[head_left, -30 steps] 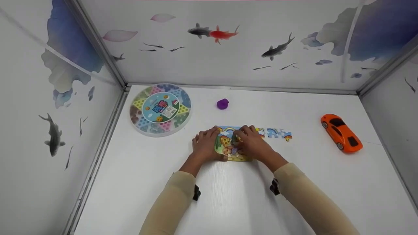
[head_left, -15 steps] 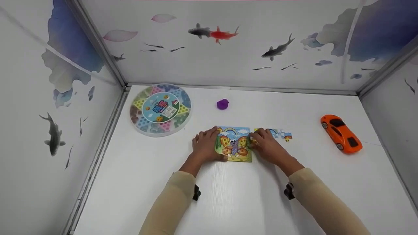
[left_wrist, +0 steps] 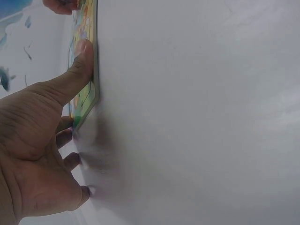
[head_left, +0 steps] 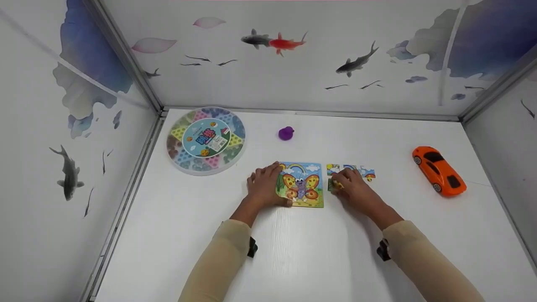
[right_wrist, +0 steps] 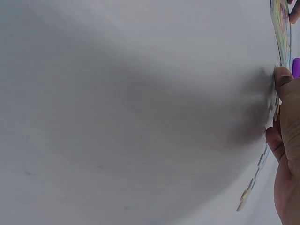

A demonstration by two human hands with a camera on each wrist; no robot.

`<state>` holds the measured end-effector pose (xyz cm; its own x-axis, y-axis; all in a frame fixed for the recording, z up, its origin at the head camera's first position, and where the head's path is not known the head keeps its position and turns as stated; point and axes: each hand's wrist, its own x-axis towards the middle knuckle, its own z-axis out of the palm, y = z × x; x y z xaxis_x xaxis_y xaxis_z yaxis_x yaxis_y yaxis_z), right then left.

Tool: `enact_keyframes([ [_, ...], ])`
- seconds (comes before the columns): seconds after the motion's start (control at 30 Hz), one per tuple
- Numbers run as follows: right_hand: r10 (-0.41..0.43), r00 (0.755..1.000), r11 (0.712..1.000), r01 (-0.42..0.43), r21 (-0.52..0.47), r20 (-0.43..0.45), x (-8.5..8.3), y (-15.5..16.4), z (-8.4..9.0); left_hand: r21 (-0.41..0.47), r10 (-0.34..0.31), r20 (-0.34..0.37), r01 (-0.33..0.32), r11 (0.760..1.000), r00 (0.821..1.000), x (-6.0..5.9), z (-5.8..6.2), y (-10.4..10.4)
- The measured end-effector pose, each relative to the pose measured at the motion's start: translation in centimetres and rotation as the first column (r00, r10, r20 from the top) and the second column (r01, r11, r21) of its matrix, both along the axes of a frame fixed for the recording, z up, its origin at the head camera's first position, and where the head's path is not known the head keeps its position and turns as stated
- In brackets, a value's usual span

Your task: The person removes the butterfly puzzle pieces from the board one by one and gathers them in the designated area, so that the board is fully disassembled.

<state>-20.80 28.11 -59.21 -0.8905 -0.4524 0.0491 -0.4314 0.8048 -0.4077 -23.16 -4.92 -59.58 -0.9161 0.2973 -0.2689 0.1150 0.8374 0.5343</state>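
A white tabletop (head_left: pixel 293 260) carries a round game box (head_left: pixel 206 140) at the back left and an orange toy car (head_left: pixel 439 170) at the right. Mid-table lies the butterfly puzzle (head_left: pixel 301 184); the left hand (head_left: pixel 263 188) rests flat against its left edge, fingers relaxed. Just right, the right hand (head_left: pixel 356 192) pinches a loose puzzle piece (head_left: pixel 334 185) beside the row of pieces (head_left: pixel 361 172). A purple toy (head_left: pixel 286 133) sits behind.

White table (head_left: pixel 293 260), fish-painted walls (head_left: pixel 293 75), grey metal corner posts (head_left: pixel 126 58)
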Motion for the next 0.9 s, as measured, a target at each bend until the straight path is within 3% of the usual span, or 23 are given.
enact_keyframes([
  [0.43,-0.008,1.0,1.0,0.008,0.02,0.014,0.2,0.0,0.0,-0.035,-0.008,-0.031,0.007,0.999,0.999,1.0,1.8,0.0],
  [0.9,0.0,1.0,1.0,0.0,0.016,-0.032,0.4,0.1,0.0,-0.035,-0.012,-0.028,0.011,0.999,1.0,1.0,1.9,0.1],
])
